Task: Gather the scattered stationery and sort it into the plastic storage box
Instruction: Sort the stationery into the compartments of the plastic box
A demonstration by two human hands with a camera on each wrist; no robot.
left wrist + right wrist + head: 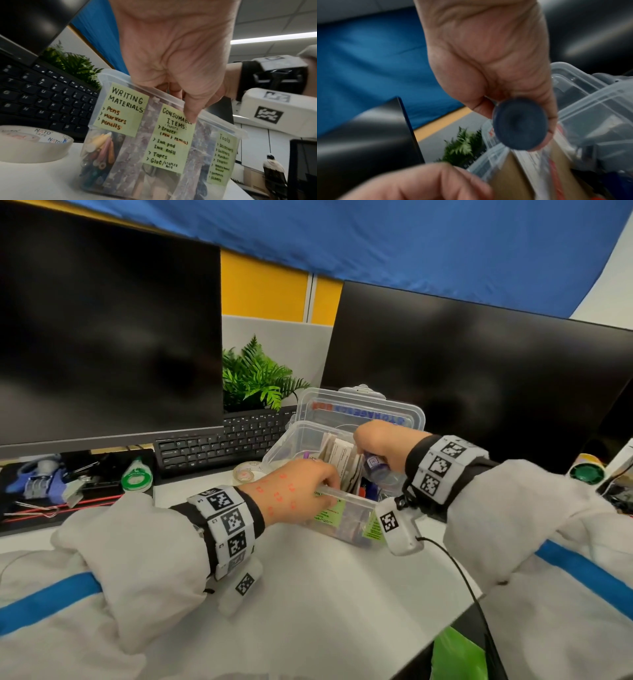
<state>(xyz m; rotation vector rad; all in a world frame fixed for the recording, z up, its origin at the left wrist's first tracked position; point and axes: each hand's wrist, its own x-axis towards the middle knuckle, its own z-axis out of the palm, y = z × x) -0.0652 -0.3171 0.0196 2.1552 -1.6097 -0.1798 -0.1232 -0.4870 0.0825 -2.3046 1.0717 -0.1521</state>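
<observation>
clear plastic box (346,510), paper labels (121,109)

From my remote seat I counted two dark monitors (109,330), one black keyboard (219,440), one fern plant (253,374) and one clear plastic storage box (96,135) with one lid (359,409). Three green labels (121,109) were stuck on its front wall. Two tape rolls (34,146) lay on the counter (325,594), one clear and one green-cored, and two hands (294,491) were in view.
</observation>
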